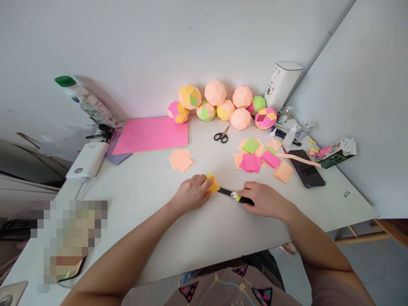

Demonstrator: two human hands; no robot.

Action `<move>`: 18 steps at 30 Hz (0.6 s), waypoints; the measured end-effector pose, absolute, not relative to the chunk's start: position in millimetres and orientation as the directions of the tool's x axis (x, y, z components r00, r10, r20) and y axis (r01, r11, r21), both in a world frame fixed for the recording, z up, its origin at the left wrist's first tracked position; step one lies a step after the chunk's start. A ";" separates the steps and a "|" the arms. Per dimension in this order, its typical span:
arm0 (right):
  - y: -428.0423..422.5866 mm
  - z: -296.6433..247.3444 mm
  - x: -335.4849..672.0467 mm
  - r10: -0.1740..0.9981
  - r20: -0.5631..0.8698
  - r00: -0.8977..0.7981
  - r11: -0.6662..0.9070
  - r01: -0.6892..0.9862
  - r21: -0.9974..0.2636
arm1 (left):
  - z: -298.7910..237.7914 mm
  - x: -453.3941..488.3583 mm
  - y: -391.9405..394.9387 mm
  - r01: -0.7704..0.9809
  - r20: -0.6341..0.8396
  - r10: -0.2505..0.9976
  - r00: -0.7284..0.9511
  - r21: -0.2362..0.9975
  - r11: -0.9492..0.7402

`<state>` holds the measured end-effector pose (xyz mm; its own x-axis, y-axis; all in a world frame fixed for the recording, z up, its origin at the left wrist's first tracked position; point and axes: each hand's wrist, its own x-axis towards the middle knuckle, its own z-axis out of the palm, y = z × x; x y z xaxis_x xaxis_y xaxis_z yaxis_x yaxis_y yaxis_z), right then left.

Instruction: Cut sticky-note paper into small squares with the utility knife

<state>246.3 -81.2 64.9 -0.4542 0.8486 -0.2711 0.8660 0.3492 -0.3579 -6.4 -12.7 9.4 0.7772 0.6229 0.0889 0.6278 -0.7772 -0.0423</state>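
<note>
Right hand [266, 199]: grip closed round black cutter [237, 196] handle, held low, nearly flat. Blade tip points left and meets orange folded paper [213, 184].
Left hand [191, 193]: grip clamped on that paper, pressing it onto surface [223, 229]. We judge this is to stop slip under blade.
Paper sits between both hands, under left fingertips, well apart from right grip.
Beyond we note pink-green squares [251, 159], peach squares [181, 160], scissors [221, 135], paper balls [215, 92] by wall, phone [307, 169] at right.
</note>
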 end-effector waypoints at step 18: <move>-76.9 56.3 239.3 0.880 -0.231 -0.416 0.345 0.892 -0.290 | 9.4 -6.0 -12.8 0.631 0.118 0.624 0.773 -0.038 -0.775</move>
<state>239.3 -76.9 56.3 -0.4157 0.8798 -0.2308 0.8924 0.3455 -0.2903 -6.0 -12.8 9.4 0.7728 0.6236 0.1180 0.6310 -0.7748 -0.0377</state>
